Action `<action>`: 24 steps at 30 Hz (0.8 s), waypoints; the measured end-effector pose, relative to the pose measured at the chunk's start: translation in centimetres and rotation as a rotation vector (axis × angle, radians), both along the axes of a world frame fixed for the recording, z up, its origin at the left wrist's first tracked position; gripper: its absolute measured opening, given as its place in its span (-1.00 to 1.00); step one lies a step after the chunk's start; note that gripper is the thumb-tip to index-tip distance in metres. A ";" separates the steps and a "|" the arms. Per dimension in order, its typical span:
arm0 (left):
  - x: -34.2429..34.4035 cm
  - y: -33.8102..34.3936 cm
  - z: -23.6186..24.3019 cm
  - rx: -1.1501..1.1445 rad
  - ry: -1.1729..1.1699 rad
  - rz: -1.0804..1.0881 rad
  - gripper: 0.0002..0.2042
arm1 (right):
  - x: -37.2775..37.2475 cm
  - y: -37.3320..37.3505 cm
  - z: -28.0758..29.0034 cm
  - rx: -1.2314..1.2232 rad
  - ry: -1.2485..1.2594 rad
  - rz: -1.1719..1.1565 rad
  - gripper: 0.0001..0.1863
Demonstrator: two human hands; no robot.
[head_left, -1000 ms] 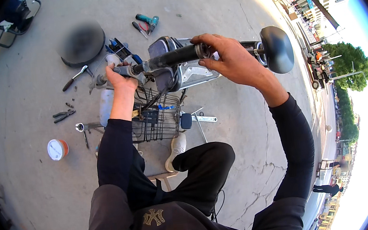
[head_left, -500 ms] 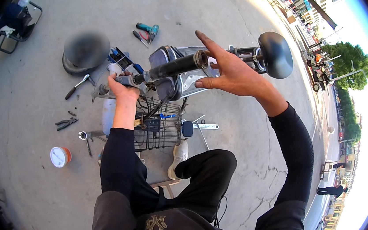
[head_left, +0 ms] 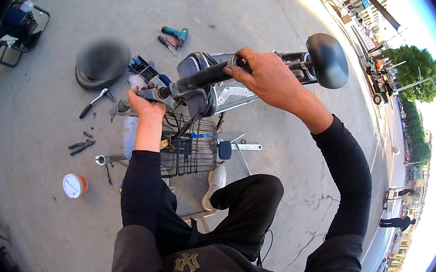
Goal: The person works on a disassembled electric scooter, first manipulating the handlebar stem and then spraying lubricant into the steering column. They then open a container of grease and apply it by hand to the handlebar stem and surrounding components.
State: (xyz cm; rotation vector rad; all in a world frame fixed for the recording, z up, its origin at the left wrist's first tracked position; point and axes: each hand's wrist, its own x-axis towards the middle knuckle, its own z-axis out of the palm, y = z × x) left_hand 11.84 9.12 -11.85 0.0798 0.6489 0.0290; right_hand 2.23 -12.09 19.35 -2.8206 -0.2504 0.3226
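Note:
A bike with a silver body lies before me. Its thick black tube point(head_left: 199, 79) slants up from lower left to upper right. My left hand point(head_left: 145, 102) is closed around a grey metal fork piece point(head_left: 149, 94) at the tube's lower left end. At the upper right end, my right hand point(head_left: 270, 76) has its thumb and fingers closed over the rim, hiding the opening. The bike's black saddle point(head_left: 328, 60) sticks out to the right of that hand. Below the tube is a black wire basket point(head_left: 193, 151).
A drill point(head_left: 182, 36) and screwdriver lie at the far side. To the left are a ratchet wrench point(head_left: 93, 103), pliers point(head_left: 81, 146) and an orange-white tub point(head_left: 75, 185). Beside the basket lies an adjustable wrench point(head_left: 249, 146). A folding chair point(head_left: 19, 37) stands far left.
My right hand, spread out beside the tube's end before, has come left and down and closed on it. The left hand keeps its hold.

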 end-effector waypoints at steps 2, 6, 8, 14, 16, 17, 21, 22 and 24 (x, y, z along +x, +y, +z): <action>0.2 0.0 -0.6 -0.025 0.006 -0.008 -0.71 | -0.4 -2.2 -0.9 0.117 -0.179 0.379 -0.41; 0.0 -0.3 -0.4 -0.036 -0.001 -0.023 -0.72 | -0.9 -2.5 -2.8 0.235 -0.284 0.173 -0.50; 0.0 0.0 -0.3 -0.015 0.023 -0.007 -0.72 | -0.5 -0.2 -0.8 0.079 -0.080 -0.094 -0.44; -0.6 -0.7 0.9 -0.011 0.038 -0.018 -0.72 | -0.5 -2.9 -1.8 0.186 -0.290 0.397 -0.44; -0.4 -0.7 0.6 -0.003 0.035 -0.013 -0.72 | -0.8 -2.9 -2.6 0.308 -0.421 0.343 -0.49; -0.3 -0.7 0.5 0.000 0.035 -0.011 -0.72 | -1.5 -2.4 -3.1 0.315 -0.414 0.178 -0.53; -0.2 0.1 0.2 -0.029 0.014 -0.022 -0.75 | -0.7 0.3 -0.5 -0.028 -0.034 -0.202 -0.59; -0.4 0.1 0.4 -0.031 0.033 -0.024 -0.75 | -0.8 0.1 -0.7 -0.019 -0.063 -0.098 -0.58; -0.6 -0.2 1.0 -0.039 0.067 -0.025 -0.76 | -1.0 -0.9 -1.0 -0.007 -0.124 0.113 -0.58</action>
